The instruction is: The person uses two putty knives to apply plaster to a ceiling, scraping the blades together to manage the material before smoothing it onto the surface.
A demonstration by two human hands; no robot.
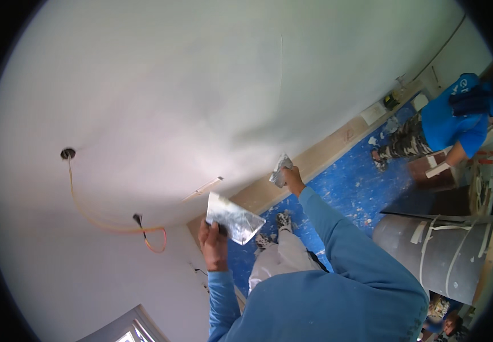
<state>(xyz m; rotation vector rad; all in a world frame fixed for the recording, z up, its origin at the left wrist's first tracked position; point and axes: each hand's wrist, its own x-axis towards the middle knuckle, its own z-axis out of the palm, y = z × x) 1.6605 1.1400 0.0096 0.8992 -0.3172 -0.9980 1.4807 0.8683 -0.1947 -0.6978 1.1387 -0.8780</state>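
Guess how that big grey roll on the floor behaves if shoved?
The grey roll lies on its side, so it would probably roll. It looks thick and wide, likely heavy. White tape bands wrap it, so it should stay wound.

The wall [201,85] appeared smooth, matt plaster. The broad trowel blade [232,219] was shiny metal, smeared. The floor covering [343,188] looked blue sheeting, splattered white. The rolled sheet [428,253] was matt grey.

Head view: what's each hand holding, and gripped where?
Left hand grips the wide, plaster-smeared metal trowel blade at its lower-left handle end. Right hand holds a smaller smeared metal scraper by its lower end.
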